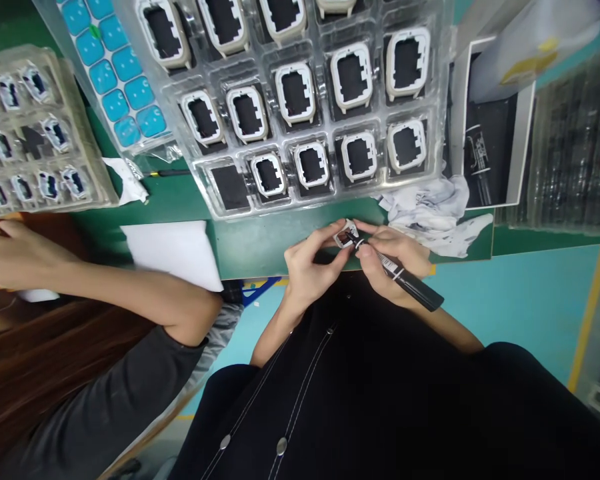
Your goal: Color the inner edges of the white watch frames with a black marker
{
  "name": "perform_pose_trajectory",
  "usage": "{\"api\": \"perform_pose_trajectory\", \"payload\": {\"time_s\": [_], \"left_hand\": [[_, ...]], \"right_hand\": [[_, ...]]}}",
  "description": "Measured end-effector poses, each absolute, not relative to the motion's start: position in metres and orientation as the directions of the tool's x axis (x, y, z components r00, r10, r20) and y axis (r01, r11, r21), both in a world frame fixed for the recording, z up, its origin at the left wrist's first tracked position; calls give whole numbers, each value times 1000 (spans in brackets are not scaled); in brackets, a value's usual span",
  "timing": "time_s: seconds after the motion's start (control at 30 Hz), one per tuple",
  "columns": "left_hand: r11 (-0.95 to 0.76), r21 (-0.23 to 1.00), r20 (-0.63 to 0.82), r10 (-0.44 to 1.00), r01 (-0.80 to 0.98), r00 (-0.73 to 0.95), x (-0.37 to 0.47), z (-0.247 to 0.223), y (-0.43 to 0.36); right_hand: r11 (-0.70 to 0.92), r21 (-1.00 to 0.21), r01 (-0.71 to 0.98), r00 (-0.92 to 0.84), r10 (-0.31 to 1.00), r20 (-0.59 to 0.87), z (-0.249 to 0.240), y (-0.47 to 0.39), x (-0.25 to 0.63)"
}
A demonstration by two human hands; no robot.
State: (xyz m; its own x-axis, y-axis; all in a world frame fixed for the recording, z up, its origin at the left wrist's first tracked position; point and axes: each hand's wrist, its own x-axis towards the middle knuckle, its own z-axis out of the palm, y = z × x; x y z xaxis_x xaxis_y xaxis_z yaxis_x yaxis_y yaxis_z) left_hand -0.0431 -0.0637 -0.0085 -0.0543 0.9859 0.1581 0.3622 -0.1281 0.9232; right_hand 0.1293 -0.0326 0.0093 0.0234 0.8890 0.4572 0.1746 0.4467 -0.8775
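Between the fingertips of my left hand (313,263) is a small white plastic frame (345,235), held just above the near edge of the green table. My right hand (393,257) grips a black marker pen (414,285), its tip meeting the frame's inner side. Some fingers of that hand reach the frame's far side. Beyond my hands lies a clear plastic tray (287,208) with several similar white frames, such as the one (359,155) in the front row. One pocket (230,187) at the tray's front left holds no frame.
At left, a co-worker's arm (130,293) reaches over the table beside a white sheet (173,252). A tray of small parts (35,150) and a blue-celled sheet (115,73) lie farther back. Rightward are a stained cloth (430,210), an open box (525,127) and stacked clear trays (575,153).
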Motion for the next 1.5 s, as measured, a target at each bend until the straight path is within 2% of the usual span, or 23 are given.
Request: {"api": "perform_pose_trajectory", "payload": {"time_s": [0.13,0.27,0.37,0.53,0.87,1.1,1.27,1.5], "left_hand": [[-132,922,162,986,364,-52,-44,-6,-63],[-113,909,157,985,402,-77,-43,-6,-65],[-116,902,168,982,415,-91,-42,-7,-67],[-124,895,181,979,427,-94,-42,-8,-68],[-197,866,260,962,460,-78,-43,-13,-69],[-216,843,278,959,493,-55,-44,-14,-69],[-211,861,272,960,462,-68,-44,-13,-68],[-262,820,321,947,509,-31,-46,-14,-67]], "right_hand": [[440,-866,239,15,889,457,5,-32,129],[403,-895,190,26,909,415,3,-34,128],[448,-880,158,21,889,457,5,-34,128],[521,-831,197,-9,848,530,7,-31,129],[502,-833,234,3,856,517,6,-32,127],[527,-828,191,51,837,545,1,-32,125],[513,-820,255,23,844,536,2,-32,125],[496,-836,234,2,860,511,5,-34,127]]}}
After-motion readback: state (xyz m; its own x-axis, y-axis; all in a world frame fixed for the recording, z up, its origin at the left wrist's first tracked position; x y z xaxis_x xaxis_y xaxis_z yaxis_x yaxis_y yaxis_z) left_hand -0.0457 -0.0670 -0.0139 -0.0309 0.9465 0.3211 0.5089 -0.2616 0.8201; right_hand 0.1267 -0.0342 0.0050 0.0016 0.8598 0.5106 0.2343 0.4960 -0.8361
